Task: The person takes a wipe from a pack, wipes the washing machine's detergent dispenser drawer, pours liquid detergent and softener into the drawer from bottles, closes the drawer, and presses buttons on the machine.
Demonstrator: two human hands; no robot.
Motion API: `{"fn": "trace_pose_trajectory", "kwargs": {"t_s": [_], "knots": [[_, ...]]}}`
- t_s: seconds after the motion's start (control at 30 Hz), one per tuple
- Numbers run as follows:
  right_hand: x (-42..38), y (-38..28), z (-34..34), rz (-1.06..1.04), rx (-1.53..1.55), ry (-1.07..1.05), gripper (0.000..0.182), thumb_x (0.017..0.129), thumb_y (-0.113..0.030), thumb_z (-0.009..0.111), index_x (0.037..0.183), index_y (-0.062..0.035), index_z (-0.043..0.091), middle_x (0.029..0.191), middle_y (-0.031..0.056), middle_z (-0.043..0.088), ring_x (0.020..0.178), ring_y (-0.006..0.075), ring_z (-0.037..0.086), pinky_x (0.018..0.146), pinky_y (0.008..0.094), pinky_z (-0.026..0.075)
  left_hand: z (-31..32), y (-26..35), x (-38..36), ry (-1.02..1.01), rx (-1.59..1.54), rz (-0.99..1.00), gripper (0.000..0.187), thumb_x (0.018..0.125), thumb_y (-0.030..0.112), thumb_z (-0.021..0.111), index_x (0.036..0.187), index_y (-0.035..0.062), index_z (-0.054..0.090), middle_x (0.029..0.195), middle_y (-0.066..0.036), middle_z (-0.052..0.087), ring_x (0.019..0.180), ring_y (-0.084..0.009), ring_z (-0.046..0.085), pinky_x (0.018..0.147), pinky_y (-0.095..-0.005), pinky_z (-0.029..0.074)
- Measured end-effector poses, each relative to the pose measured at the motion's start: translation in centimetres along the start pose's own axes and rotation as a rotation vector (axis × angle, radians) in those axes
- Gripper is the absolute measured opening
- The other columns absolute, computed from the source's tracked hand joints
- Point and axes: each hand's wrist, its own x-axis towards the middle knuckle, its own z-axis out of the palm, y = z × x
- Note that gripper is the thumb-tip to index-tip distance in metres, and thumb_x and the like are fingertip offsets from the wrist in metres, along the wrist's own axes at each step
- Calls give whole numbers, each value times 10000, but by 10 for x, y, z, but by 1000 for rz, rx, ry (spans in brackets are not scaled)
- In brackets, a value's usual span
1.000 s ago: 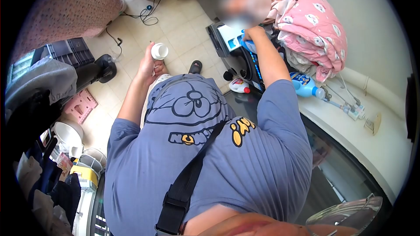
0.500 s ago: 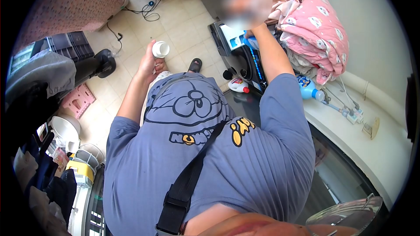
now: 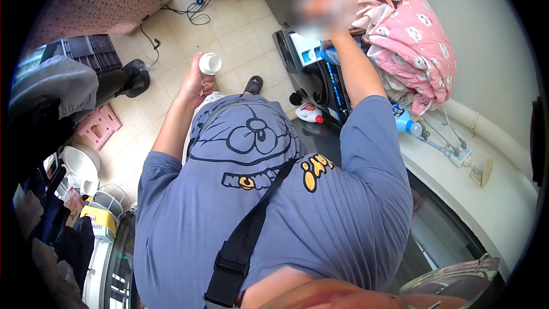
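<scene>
My left hand (image 3: 196,84) holds a small white cup or cap (image 3: 210,64), its round opening facing up, above the tiled floor. At the upper right, my right hand (image 3: 336,40) is mostly covered by a blurred patch. The fingers that show are closed on a blue container (image 3: 330,55), beside the open drawer (image 3: 305,50) of a dark machine (image 3: 321,83) with lit blue marks on its panel. The drawer has white and blue parts.
Pink patterned bedding (image 3: 414,46) is heaped at the right. A white bottle with a red cap (image 3: 309,113) stands near the machine; a blue bottle (image 3: 405,120) lies by my right arm. A pink stool (image 3: 100,127), cables (image 3: 197,14) and a white basin (image 3: 81,163) are to the left.
The view has shifted slightly, moving the stool and basin a little left in the picture. Both hands keep nearly the same pose, with the same things in them.
</scene>
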Motion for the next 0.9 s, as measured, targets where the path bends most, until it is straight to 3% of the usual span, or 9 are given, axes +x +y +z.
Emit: {"fn": "trace_pose_trajectory", "kwargs": {"t_s": [0.43,0.83,0.9], "knots": [[10,-1,17,-13,-32,138,649,761,-438,862,1276,-80,697,1351,128,660,1225,299,652,1023,442,524,-1,8,-1,-11,-3,-21,506,977,680,451,817,209,543,550,71,299,434,-81,272,423,-263,209],[-7,2,18,36,70,121,655,775,-433,854,1296,-74,682,1378,136,640,1255,312,630,1041,442,510,2,8,-2,-8,15,-18,510,982,675,443,812,204,541,545,65,302,427,-83,278,419,-261,209],[-4,4,22,51,91,85,704,772,-439,864,1354,-105,648,1414,100,622,1276,277,618,1051,449,501,2,7,-3,-9,9,-29,508,984,672,443,810,204,541,544,65,302,426,-83,278,419,-262,211]]}}
